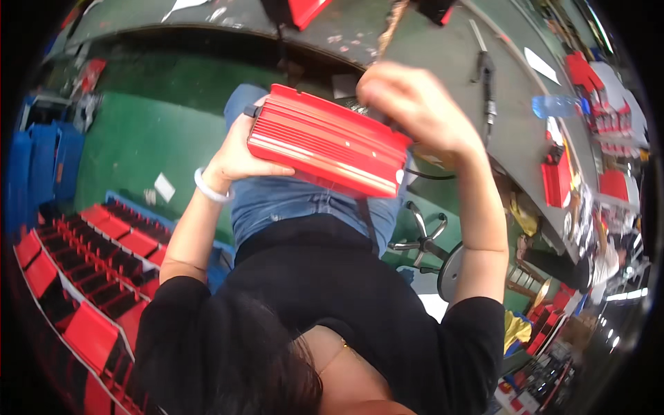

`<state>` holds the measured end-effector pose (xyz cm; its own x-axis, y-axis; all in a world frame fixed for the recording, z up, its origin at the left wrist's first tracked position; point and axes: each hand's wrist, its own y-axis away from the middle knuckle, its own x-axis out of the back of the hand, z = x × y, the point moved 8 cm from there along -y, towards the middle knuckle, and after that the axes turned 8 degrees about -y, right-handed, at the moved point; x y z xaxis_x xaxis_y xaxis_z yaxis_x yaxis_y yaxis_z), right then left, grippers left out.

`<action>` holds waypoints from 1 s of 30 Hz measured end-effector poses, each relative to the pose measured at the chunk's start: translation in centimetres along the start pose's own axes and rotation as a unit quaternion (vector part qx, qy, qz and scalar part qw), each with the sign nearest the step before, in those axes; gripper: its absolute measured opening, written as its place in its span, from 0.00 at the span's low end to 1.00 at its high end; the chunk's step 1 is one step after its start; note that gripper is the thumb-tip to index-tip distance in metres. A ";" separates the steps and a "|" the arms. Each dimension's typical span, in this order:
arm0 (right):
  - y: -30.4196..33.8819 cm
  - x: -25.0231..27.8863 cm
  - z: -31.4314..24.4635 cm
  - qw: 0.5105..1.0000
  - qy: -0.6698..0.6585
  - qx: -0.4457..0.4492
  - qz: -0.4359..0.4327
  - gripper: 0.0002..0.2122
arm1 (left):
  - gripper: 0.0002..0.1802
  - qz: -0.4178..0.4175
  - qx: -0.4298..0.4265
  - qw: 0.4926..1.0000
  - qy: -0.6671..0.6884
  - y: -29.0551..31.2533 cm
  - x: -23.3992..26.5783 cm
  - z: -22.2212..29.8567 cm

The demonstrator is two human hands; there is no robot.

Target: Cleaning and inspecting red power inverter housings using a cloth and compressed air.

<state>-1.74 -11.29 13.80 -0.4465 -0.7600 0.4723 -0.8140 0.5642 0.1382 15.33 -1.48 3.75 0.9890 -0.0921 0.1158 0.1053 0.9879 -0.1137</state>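
Over your lap (277,200): red housing (328,144).
Left hand (242,153) grasps one end, likely freeing right hand (418,107); its grip: can't tell, blurred.

The bare right hand (415,104) looks blurred. To its lower left, the long ribbed red metal casing (328,145) carries pale glare. Far to the hand's lower right, a white bar-shaped lamp (628,294) shines; the rim bends into black.

Red box (325,142): glossy metal by look, ribbed (light streaks lengthwise). Trousers (266,207): matt denim. Table (515,114): dull, stained. Bottle (553,106): clear plastic.
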 end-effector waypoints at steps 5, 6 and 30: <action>0.2 0.4 3.8 0.900 -0.403 0.073 0.153 0.18 | 0.48 0.204 0.074 0.973 -0.081 6.4 4.3 -5.7; -0.5 -1.3 4.8 0.912 -0.375 0.061 0.155 0.20 | 0.48 0.221 0.093 0.968 -0.074 7.2 4.6 -7.2; -4.5 -11.5 4.0 0.937 0.245 0.250 0.006 0.10 | 0.36 0.208 0.040 0.963 -0.166 8.6 4.7 -7.0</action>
<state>5.55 -6.38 4.30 -0.3331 -0.4458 0.8308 -0.9366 0.2581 -0.2370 21.58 5.70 -3.63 0.8547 0.3460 0.3870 -0.3151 0.9382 -0.1428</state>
